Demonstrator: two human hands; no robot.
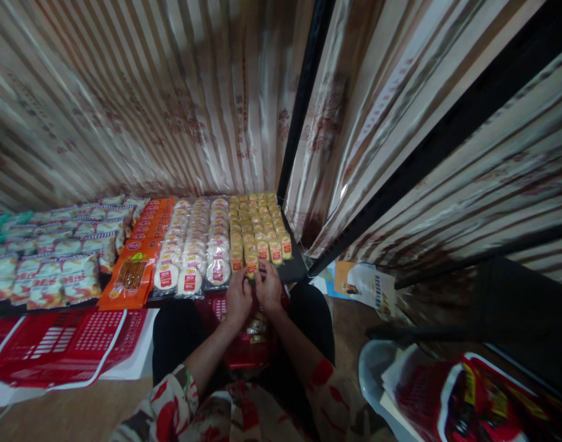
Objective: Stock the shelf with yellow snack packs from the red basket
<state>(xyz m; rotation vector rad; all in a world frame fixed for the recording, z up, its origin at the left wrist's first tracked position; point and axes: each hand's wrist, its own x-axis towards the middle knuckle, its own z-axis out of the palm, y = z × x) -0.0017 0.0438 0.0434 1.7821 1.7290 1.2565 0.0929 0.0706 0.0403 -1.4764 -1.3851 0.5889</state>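
My left hand (239,299) and my right hand (268,288) meet at the front edge of a low dark shelf. Their fingers are drawn in around a small yellow snack packet (252,264) with an orange-and-red label, at the front of its row, one hand on each side. Similar packets (257,219) lie in close rows behind it. To the left of my hands are rows of round white wrapped cakes (189,279) with red labels. Below my hands, between my knees, a red basket (246,356) holds some more small packets, partly hidden by my forearms.
Farther left lie orange snack bags (132,279) and white snack bags (81,279). A red basket (55,347) rests below the shelf. Black posts (302,98) and printed plastic sheeting (207,92) stand behind. At right are a leaflet (364,283) and a basket of red packages (483,399).
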